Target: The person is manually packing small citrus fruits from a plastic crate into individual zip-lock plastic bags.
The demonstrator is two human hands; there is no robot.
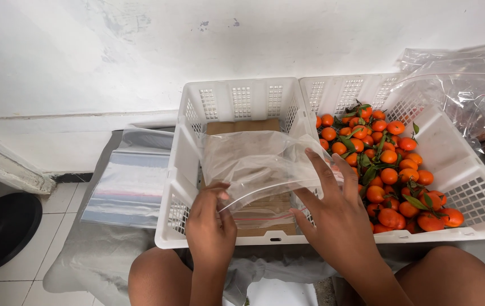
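At the far left edge of the frame a round black object (0, 231) lies on the pale tiled floor (55, 226). Right of it, a flat stack of clear zip bags (128, 187) rests on a grey sheet, just beside the left white plastic crate (191, 122). That crate sits at centre frame and has a brown cardboard sheet (242, 126) on its bottom.

Over this crate, in the lower middle of the frame, both hands hold one clear zip bag (248, 164). The left hand (211, 226) is closed, pinching the bag's lower left edge between thumb and fingers. The right hand (333, 218) has its fingers spread and lies against the bag's right side, thumb gripping the lower edge.

Touching the first crate on its right is a second white crate (452, 153), holding a heap of small orange tangerines (387, 170) with green leaves. At the upper right edge, crumpled clear plastic bags (474, 85) lie against that crate. Bare knees show along the bottom edge.
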